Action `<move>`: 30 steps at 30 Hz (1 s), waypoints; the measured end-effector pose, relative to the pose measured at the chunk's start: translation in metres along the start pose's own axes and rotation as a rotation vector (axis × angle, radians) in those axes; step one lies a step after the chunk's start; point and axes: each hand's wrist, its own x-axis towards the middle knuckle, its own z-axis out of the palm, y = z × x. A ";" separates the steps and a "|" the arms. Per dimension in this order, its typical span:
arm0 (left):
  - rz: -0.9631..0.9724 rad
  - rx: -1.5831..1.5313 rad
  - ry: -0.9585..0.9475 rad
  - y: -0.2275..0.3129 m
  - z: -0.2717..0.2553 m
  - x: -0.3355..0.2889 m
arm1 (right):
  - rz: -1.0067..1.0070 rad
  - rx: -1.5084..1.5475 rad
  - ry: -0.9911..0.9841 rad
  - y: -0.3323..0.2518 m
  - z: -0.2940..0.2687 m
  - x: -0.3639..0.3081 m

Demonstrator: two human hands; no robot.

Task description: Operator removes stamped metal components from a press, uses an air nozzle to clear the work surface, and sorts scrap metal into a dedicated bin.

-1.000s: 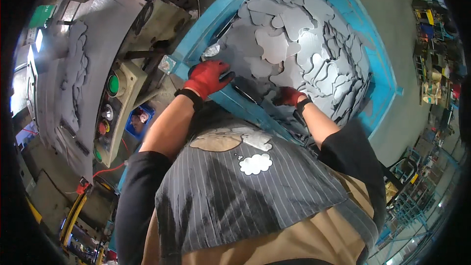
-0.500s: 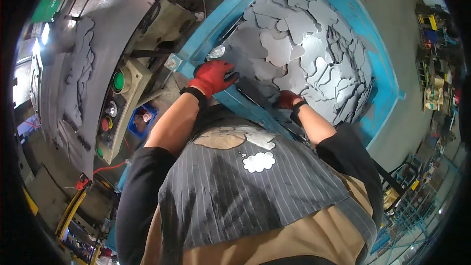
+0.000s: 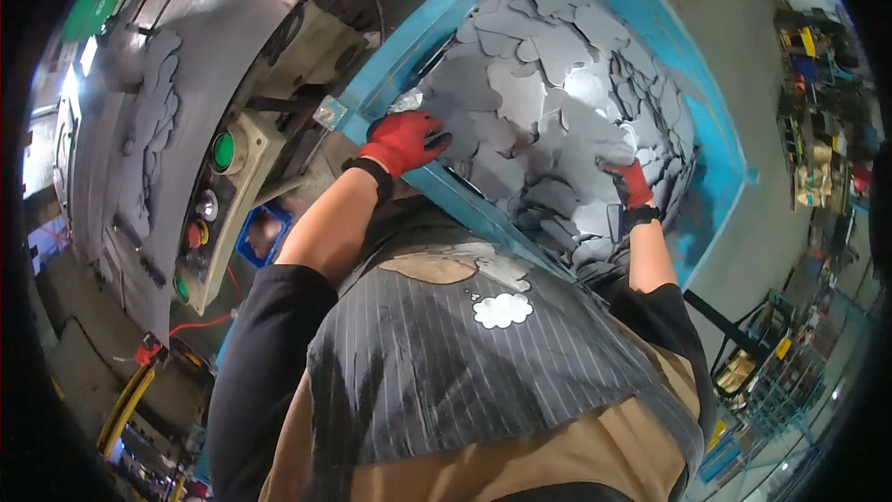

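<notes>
Flat grey cut-out pieces, which look like sheet metal with rounded outlines, lie heaped in a blue metal bin. My right hand, in a red glove with dark fingertips, is over the right side of the heap. It grips the edge of a broad grey metal piece, and some fingers are hidden beneath it. By the bin's near left rim is my left hand, gloved the same way, fingers bent but apart, with nothing seen in it. Crumpled shiny material sits just beyond it.
A control panel with green and red buttons stands to the left, beside a small blue box. Past it, a grey machine table carries more cut pieces. Stocked shelving lines the far right.
My right hand has moved right from the bin's near side, and a broad grey piece now shows at its fingers. My left hand has stayed by the rim.
</notes>
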 end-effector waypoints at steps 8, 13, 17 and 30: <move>0.001 -0.021 -0.017 0.000 0.000 0.000 | 0.182 0.842 0.345 -0.026 0.004 -0.026; 0.183 -0.441 0.115 -0.016 0.006 -0.008 | -0.193 1.100 -0.312 -0.014 0.036 -0.025; 0.222 -0.927 0.467 0.001 -0.019 -0.024 | 0.178 1.026 0.326 -0.210 0.208 -0.052; -0.127 -1.362 1.185 -0.204 -0.171 -0.259 | -0.069 1.141 -1.046 -0.315 0.524 0.046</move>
